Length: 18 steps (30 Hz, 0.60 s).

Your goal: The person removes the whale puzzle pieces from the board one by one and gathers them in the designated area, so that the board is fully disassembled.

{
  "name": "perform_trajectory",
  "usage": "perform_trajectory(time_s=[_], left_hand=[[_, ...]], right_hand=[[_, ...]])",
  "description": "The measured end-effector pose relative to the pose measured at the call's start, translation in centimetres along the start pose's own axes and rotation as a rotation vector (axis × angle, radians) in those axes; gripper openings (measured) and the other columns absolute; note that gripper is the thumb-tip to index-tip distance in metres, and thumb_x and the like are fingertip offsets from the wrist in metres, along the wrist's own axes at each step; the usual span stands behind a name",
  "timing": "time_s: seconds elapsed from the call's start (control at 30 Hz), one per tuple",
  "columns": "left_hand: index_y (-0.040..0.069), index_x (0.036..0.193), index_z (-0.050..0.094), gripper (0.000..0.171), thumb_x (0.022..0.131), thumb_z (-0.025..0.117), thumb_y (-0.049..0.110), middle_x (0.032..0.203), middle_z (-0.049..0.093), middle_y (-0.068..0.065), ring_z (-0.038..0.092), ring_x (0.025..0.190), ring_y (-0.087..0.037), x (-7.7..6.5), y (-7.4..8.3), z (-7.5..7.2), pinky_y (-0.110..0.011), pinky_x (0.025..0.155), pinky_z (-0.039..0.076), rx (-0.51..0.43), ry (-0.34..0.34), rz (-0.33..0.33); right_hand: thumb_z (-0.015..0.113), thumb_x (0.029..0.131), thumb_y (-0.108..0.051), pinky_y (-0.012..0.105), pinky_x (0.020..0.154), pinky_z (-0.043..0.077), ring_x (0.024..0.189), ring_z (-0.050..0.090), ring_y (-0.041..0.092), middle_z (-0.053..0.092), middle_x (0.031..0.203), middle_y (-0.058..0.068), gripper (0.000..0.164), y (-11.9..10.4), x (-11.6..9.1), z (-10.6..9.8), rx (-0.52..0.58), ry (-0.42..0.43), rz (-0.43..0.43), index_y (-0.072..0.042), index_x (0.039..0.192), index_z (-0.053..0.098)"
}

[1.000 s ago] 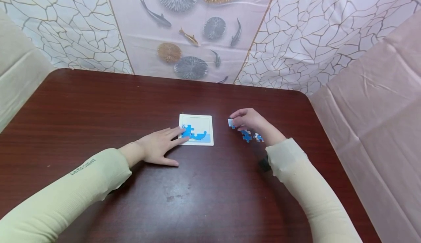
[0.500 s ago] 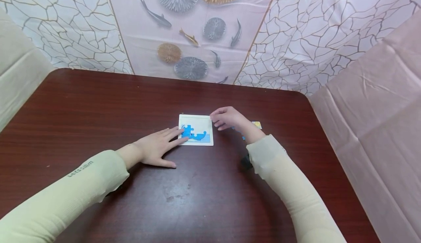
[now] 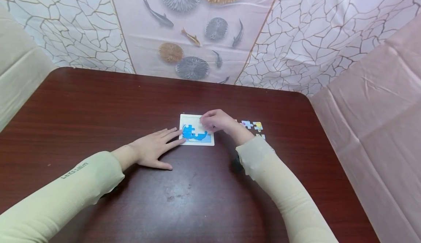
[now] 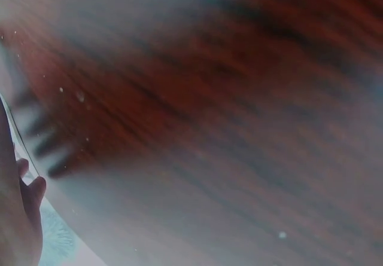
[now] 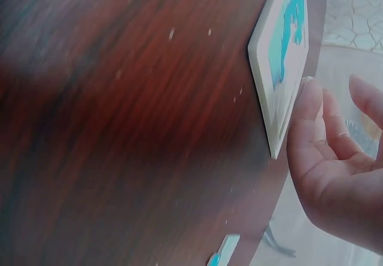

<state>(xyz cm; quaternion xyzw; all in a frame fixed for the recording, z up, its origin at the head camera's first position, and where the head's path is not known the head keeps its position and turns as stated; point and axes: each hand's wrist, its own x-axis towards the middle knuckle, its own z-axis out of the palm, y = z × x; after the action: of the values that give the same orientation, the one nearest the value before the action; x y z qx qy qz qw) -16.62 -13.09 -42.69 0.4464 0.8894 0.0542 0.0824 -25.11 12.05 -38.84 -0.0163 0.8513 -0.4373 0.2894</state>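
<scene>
A white puzzle frame (image 3: pixel 197 144) lies flat on the table, with joined blue pieces (image 3: pixel 196 136) along its left and lower part. My left hand (image 3: pixel 151 148) is spread, its fingertips resting on the frame's left side. Over the frame's upper right area my right hand (image 3: pixel 218 121) has thumb and fingers brought together. In the right wrist view a tiny pale edge of a puzzle piece (image 5: pixel 308 79) shows at the fingertips; the rest of it is hidden. The left wrist view catches only part of the left hand (image 4: pixel 21 212).
Several loose puzzle pieces (image 3: pixel 258 126) lie on the dark wooden table (image 3: pixel 184 199) to the right of the frame, partly behind the right forearm. A patterned cloth (image 3: pixel 194 34) hangs along the table's far edge.
My right hand has moved left from the loose pieces to over the frame, carrying a light piece with a blue part. My left hand has slid slightly left.
</scene>
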Motion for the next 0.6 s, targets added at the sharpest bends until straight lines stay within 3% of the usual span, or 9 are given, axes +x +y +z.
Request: perform_trajectory(time_s=[0.23, 0.6], left_hand=[[0.014, 0.150, 0.024, 0.086, 0.085, 0.050, 0.064, 0.156, 0.019, -0.013, 0.019, 0.143, -0.035, 0.1, 0.1, 0.3, -0.049, 0.115, 0.022, 0.025, 0.025, 0.041], [0.015, 0.150, 0.023, 0.087, 0.084, 0.045, 0.068, 0.156, 0.020, -0.008, 0.020, 0.144, -0.029, 0.4, 0.6, 0.3, -0.048, 0.115, 0.022, 0.047, -0.023, 0.032]], right_hand=[[0.061, 0.091, -0.022, 0.030, 0.080, 0.056, 0.088, 0.066, 0.020, 0.067, 0.107, 0.015, 0.030, -0.5, 0.7, 1.2, 0.009, -0.018, 0.005, -0.006, 0.116, 0.064], [0.057, 0.093, -0.023, 0.032, 0.086, 0.054, 0.101, 0.066, 0.025, 0.065, 0.116, 0.017, 0.031, -1.3, 1.1, 2.6, 0.045, -0.024, 0.021, -0.005, 0.118, 0.062]])
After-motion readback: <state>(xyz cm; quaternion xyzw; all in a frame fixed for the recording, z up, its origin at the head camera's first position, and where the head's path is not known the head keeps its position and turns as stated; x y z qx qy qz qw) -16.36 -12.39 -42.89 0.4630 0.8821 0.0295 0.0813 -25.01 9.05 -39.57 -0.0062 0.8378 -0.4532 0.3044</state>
